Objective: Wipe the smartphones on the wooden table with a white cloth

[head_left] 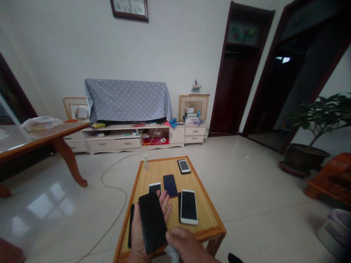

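Around: a low wooden table (208, 216) stands on a glossy tile floor (246, 182), with a pale cabinet (115, 143) against the far wall under a polka-dot cloth (127, 100). A potted plant (319, 117) is at right, and a larger table (33, 138) with a plastic bag (40, 123) is at left.

In the way: the left hand (145, 228) covers part of a white phone (155, 188) and a dark phone (131, 226) on the low table.

Held phone: the black phone (152, 223) lies lengthwise across the left palm, above the low table's near end, with its screen dark.

Other phones: a white-framed phone (188, 206) lies beside a navy phone (170, 185), and another phone (184, 166) lies near the far edge. A spray bottle (146, 162) stands at the far left corner.

Materials: the phones are smooth, flat, glossy slabs; the tabletop is honey-coloured wood with a darker raised rim.

Hands: they are apart but close. The left is spread beneath the black phone. The right hand (186, 244) is at the near edge, just beside the phone, above a white cloth (171, 254); whether it grips the cloth, I cannot tell.
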### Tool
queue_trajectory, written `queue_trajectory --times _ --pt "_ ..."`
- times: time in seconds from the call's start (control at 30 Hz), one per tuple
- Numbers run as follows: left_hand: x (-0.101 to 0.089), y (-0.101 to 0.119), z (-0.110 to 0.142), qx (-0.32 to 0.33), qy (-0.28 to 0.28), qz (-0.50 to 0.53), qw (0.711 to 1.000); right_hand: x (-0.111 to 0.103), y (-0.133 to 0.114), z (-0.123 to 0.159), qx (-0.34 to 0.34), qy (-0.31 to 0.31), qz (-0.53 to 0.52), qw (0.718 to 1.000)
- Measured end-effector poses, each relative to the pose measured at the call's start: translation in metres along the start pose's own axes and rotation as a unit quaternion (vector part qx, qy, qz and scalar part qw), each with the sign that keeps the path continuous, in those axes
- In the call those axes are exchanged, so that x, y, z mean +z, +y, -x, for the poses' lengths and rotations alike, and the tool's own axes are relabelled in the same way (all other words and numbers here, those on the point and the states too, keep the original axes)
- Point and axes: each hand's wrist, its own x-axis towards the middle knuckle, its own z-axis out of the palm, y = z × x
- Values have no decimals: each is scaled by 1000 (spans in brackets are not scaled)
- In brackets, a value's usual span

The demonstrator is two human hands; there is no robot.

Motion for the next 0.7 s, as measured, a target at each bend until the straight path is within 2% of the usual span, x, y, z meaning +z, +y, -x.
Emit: queue_trajectory --times 0.1,0.27,0.43,0.6,0.7 --pt "7 -1 -1 10 41 -12 999 3 9 -7 26 -33 -36 998" --pt "19 -6 -5 14 132 -40 990 -4 20 -18 33 -22 -86 995" --pt "14 -15 -12 10 223 -101 970 -17 -5 -20 46 11 -159 986" --pt "4 -20 -20 22 237 -133 962 -29 -34 -34 8 88 -256 963" --pt "-1 -18 -27 -4 279 -153 948 -47 -40 -55 -6 150 -276 949"
